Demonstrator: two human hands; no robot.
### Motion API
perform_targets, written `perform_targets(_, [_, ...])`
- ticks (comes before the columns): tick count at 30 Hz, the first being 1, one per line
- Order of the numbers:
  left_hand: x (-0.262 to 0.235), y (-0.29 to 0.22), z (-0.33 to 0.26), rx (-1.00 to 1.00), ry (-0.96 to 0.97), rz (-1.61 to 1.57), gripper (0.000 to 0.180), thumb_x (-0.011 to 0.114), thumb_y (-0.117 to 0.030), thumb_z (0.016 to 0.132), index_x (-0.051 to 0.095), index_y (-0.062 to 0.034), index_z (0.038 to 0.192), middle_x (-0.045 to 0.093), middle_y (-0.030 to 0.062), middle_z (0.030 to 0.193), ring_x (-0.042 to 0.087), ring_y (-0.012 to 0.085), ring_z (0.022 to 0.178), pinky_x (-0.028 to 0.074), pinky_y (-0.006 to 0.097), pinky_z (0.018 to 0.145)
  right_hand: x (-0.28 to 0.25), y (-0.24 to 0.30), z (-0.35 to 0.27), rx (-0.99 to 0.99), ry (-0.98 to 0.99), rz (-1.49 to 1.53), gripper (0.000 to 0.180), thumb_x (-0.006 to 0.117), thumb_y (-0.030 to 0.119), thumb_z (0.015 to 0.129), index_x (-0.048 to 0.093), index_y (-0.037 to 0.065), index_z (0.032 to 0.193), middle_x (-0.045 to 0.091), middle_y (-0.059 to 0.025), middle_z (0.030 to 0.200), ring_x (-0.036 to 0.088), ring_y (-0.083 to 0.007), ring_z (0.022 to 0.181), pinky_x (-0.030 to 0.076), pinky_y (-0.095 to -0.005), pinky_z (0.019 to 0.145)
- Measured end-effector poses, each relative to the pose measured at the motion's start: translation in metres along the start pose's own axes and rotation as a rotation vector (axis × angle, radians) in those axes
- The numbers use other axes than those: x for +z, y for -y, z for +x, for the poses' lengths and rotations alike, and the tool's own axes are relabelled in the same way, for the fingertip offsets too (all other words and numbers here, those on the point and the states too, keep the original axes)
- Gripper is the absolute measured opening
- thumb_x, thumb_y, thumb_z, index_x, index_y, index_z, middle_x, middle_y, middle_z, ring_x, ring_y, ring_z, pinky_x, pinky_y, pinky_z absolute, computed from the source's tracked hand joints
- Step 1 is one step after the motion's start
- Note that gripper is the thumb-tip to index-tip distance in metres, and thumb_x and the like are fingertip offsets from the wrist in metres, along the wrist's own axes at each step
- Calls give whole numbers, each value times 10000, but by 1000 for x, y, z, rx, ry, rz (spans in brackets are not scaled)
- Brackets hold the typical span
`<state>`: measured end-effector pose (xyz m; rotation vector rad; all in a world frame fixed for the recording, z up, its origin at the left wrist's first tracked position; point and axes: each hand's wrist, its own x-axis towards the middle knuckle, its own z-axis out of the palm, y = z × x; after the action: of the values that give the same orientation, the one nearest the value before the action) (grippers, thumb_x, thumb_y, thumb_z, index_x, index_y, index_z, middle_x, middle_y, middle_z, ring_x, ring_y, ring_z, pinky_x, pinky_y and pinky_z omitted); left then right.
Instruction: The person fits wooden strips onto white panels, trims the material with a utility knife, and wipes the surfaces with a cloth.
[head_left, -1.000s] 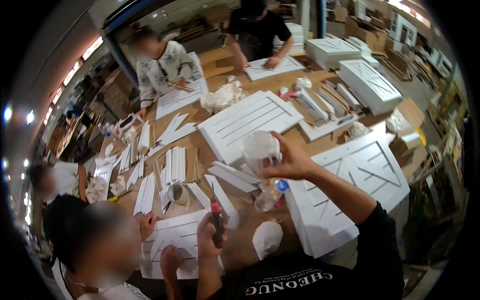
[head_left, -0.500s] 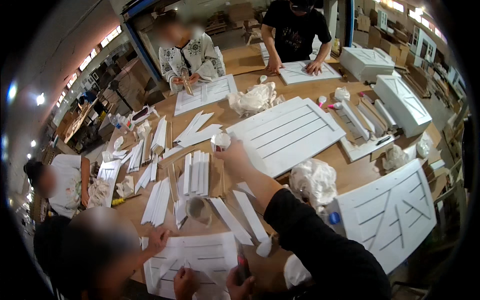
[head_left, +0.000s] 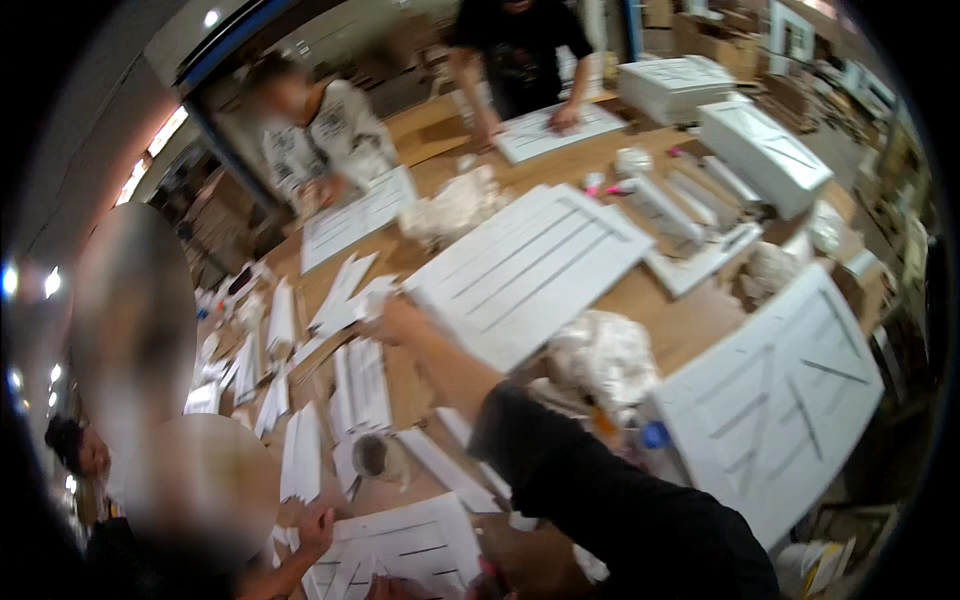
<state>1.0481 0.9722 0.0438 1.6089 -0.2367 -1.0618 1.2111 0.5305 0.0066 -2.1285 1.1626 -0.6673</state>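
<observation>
My right hand (head_left: 399,322), at the end of a black-sleeved arm, reaches across the table beside the left corner of a large white grooved panel (head_left: 530,268). Its fingers close on a small white plastic bag (head_left: 374,298), blurred by motion. At the lower edge, what appears to be my left hand (head_left: 489,588) barely shows, with a red-and-dark tool by a white panel (head_left: 425,543). A co-worker's hand (head_left: 316,526) rests at that panel's left edge. White strips (head_left: 362,388) and a clear round container (head_left: 374,456) lie between my hands.
Crumpled white plastic (head_left: 605,360) and a blue cap (head_left: 655,435) lie near my right arm. A stack of white panels (head_left: 770,150) stands at the far right; another panel (head_left: 775,405) lies nearer. Across the table, a person in black (head_left: 525,60) and one in a patterned top work.
The whole view has shifted, and most of the table now appears farther left. My right hand has moved slightly left along the big panel's corner with the bag. My left hand shows less.
</observation>
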Motion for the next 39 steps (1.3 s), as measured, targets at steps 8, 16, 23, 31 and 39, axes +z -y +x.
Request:
perform_targets(8, [74, -11, -89, 345, 155, 19, 378, 586, -166, 855, 494, -90, 1213, 448, -23, 628, 333, 48, 460, 284, 208, 413, -328, 45, -105, -242, -10, -161, 560, 723, 392, 616, 611, 19, 1018, 619, -186, 1032, 611, -325, 960, 504, -405, 787])
perform_targets(16, [187, 27, -169, 344, 597, -176, 578, 557, -137, 856, 317, -86, 1380, 561, 75, 875, 450, 107, 515, 392, 191, 418, -661, -206, -484, 23, -251, 141, 616, 692, 395, 769, 522, 36, 1240, 588, -128, 1169, 561, -234, 1064, 438, -320, 904])
perform_targets(23, [372, 72, -291, 266, 1050, -359, 602, 626, -47, 806, 366, -17, 1349, 571, 90, 889, 482, 137, 520, 415, 246, 428, -604, -439, -893, 837, -1032, 491, 474, 668, 289, 810, 525, 36, 1185, 572, -87, 1067, 541, -179, 998, 440, -322, 870])
perform_targets(31, [569, 132, -323, 19, 1176, 56, 470, 645, -38, 770, 466, -22, 1205, 580, 59, 826, 585, 112, 578, 425, 206, 432, -615, -492, -947, 1168, -1067, 770, 506, 672, 283, 808, 514, 51, 1229, 552, -96, 1183, 545, -191, 1032, 449, -336, 838])
perform_targets(39, [831, 178, -337, -23, 1292, 254, 499, 675, -114, 787, 458, -49, 1232, 573, 27, 828, 538, 77, 579, 388, 197, 445, -807, -674, -924, 1027, -967, 586, 495, 661, 241, 829, 498, 41, 1250, 568, -81, 1131, 569, -183, 996, 462, -292, 810])
